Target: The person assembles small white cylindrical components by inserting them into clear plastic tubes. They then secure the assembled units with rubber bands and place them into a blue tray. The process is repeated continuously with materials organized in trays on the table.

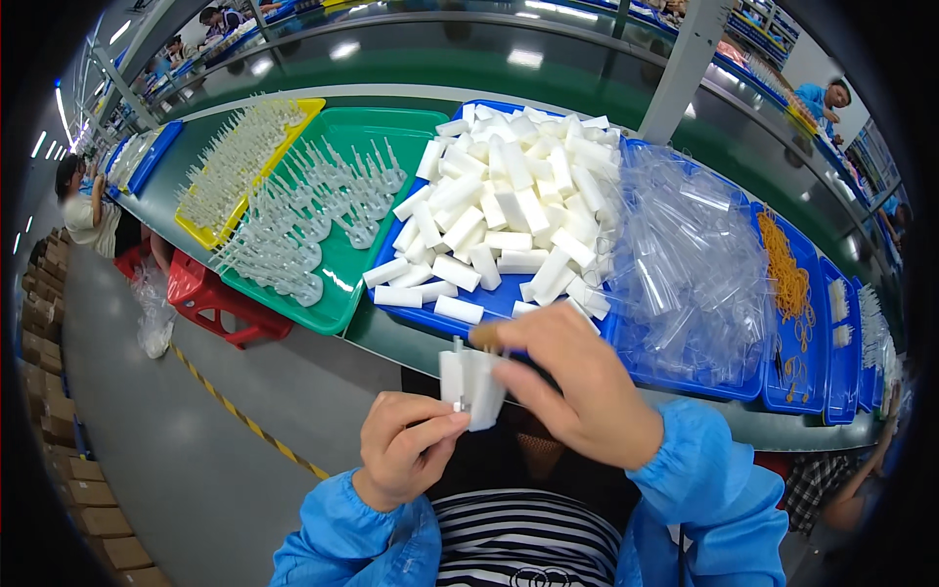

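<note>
Near my body, in front of the trays, a white foam piece [481, 389] stands roughly upright between my hands. My left hand [406, 442] is closed, with thumb and forefinger pinching its lower part; a small shiny bit shows at the fingertips. A thin pale stem [458, 346] sticks up at the top. My right hand [585, 386], somewhat blurred, curls its fingers on the piece's upper right side. A brown finger cot [484, 338] covers one of its fingertips. Just beyond, a blue tray [391, 311] is heaped with white foam blocks [509, 196].
A green tray [377, 122] and a yellow tray [315, 106] hold pale stemmed plastic parts. Clear plastic sleeves [685, 264] fill the tray on the right, beside orange cords [782, 264]. A red stool [210, 298] stands left. A metal post [683, 73] rises behind the trays.
</note>
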{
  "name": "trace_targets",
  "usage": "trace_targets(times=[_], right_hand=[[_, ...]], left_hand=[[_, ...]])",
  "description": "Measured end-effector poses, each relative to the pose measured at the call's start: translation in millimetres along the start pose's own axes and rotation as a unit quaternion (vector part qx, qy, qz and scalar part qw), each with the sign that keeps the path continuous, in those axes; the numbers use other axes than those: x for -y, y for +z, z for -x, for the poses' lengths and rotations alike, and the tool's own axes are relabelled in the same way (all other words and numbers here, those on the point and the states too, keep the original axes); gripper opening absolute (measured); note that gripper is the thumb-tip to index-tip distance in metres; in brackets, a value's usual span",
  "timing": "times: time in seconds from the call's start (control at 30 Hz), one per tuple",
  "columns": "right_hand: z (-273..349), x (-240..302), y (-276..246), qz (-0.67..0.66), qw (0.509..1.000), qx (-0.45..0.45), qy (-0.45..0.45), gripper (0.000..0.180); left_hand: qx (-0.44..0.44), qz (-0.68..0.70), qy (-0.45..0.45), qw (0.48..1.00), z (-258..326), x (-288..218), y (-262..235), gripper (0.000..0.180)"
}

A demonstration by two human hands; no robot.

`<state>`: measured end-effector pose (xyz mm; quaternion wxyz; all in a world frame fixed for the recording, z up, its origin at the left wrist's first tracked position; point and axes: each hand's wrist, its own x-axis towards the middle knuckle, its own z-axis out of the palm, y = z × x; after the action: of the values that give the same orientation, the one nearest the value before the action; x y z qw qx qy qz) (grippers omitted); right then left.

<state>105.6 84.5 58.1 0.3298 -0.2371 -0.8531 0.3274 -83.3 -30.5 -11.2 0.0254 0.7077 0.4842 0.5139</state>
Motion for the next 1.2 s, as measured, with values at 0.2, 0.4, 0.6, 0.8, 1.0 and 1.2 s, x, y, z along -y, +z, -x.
trace_targets(times=[0.2, 0.4, 0.6, 0.8, 1.0, 1.2], right_hand=[[-56, -29, 31, 0.266, 0.96, -0.038, -0.072, 0.022], [-67, -36, 41, 0.335, 0.939, -0.011, -0.076, 0.021], [-51, 1, 18, -0.032, 0.995, -0.043, 0.081, 0.028], [-29, 7, 11, -0.134, 0.975, -0.066, 0.167, 0.027], [-6, 5, -6, -0.068, 0.995, 0.038, 0.069, 0.027], [4, 7, -22, -0.129, 0.98, 0.124, 0.088, 0.034]], left_hand=[[0.017, -0.066, -0.023, 0.997, 5, 8, -5, 0.04], [0.027, -0.067, -0.015, 0.997, 9, 9, -3, 0.042], [0.038, -0.061, 0.001, 0.997, 3, 1, -6, 0.046], [0.132, -0.023, 0.073, 0.988, -9, -14, -15, 0.046], [0.133, -0.015, 0.048, 0.99, -10, -15, -15, 0.043], [0.129, -0.001, 0.088, 0.988, -17, -17, -14, 0.039]])
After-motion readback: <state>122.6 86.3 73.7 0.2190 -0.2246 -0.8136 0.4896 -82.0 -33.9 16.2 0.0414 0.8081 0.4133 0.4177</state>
